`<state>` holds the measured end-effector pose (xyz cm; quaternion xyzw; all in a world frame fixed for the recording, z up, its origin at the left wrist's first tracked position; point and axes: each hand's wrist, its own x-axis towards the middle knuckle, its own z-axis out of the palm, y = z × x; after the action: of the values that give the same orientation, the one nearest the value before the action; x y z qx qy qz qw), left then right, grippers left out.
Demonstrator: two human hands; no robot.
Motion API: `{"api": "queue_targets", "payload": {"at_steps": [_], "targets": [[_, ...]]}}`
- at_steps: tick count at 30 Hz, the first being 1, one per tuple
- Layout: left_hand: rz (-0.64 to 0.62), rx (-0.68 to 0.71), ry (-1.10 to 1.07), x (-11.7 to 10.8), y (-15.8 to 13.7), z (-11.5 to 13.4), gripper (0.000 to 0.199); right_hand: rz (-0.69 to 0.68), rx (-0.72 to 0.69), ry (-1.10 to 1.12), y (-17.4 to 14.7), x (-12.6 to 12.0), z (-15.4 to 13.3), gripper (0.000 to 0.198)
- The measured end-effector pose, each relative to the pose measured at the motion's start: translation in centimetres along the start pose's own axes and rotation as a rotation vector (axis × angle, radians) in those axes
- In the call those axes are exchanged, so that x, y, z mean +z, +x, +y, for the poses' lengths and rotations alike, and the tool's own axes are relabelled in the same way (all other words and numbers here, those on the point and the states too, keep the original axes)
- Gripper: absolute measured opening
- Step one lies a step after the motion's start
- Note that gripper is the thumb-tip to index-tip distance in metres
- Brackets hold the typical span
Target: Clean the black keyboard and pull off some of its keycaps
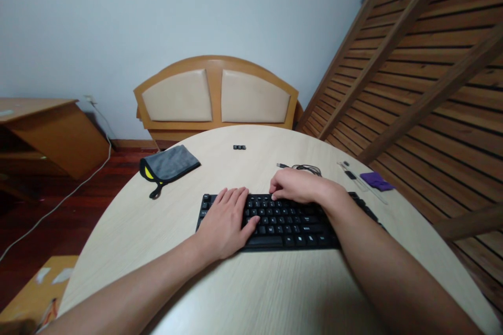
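Forearms (145, 282) foremost, left fingers (242, 199) flat atop keyboard (279, 229), right fingers (275, 183) curled at its far edge, grip unclear

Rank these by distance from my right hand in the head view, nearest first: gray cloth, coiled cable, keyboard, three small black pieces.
1. Keyboard: directly beneath the right hand.
2. Coiled cable: just beyond the hand.
3. Three small black pieces: farther off, to the left.
4. Gray cloth: farthest, well over to the left.

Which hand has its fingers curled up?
The right hand, at the far edge of the keyboard; the left hand lies flatter on it, stretched out.
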<state>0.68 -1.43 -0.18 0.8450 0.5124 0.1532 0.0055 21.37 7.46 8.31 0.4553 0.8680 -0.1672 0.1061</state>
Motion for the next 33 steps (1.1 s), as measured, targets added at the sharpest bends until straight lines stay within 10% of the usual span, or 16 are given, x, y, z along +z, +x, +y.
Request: {"api": "queue_targets", "payload": {"at_steps": [14,24,33], "targets": [[0.024,0.003,-0.019,-0.1,0.1,0.2,0.058,-0.035,-0.125,0.243,1.9,0.6,3.0,0.03],[0.026,-0.006,-0.033,-0.1,0.2,0.2,0.058,0.311,-0.023,0.016,12.8,-0.8,2.4,0.051],[0.03,-0.011,-0.032,0.0,0.1,0.2,0.057,0.356,-0.043,-0.085,19.3,0.1,1.4,0.065]]}}
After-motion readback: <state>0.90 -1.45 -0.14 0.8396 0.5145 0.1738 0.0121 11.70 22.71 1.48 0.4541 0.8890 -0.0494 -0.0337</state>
